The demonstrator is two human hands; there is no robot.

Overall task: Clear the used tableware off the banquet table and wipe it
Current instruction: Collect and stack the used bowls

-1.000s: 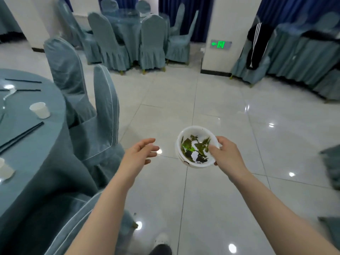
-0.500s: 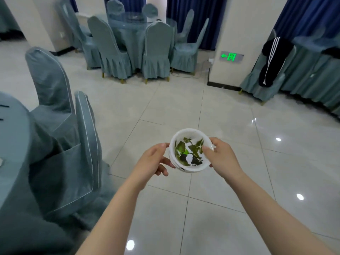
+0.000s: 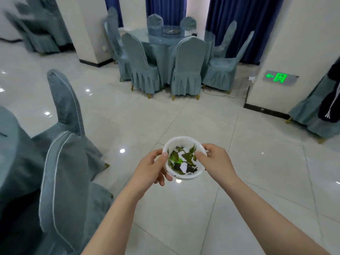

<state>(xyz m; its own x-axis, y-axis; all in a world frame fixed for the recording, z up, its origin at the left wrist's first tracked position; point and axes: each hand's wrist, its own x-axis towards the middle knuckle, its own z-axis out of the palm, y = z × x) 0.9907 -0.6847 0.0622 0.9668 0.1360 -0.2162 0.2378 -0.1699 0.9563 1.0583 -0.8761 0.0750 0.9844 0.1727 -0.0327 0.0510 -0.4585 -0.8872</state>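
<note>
At the far left edge, a round table (image 3: 9,144) draped in grey-blue cloth shows only in part. Just beside it stand two covered chairs: the nearer chair (image 3: 60,190) with its back toward the camera, and a second chair (image 3: 64,103) behind it, its back leaning.

The left forearm rises from the bottom centre, angled up and to the right. The left hand (image 3: 149,169) grasps the bowl (image 3: 184,159) on its left side: the thumb lies over the rim, and the curled fingers wrap beneath the wall. The grip is clenched on the bowl.

The bowl is white, held in the air above the tiled floor (image 3: 257,162), well apart from the table at the left. It tilts slightly toward the camera. Dark green leafy scraps (image 3: 182,159) cling to its inner surface, with white patches showing between them.

The right forearm enters from the lower right, angled up and to the left. The right hand (image 3: 215,161) grasps the bowl's right side, thumb over the rim and reaching inside, fingers curled round the outer wall.

Farther back, centre, a second round table (image 3: 165,35) is ringed by covered chairs. To the right, a pillar carries a lit green exit sign (image 3: 277,77). At the far right edge, a dark garment (image 3: 331,100) hangs over another covered chair.
</note>
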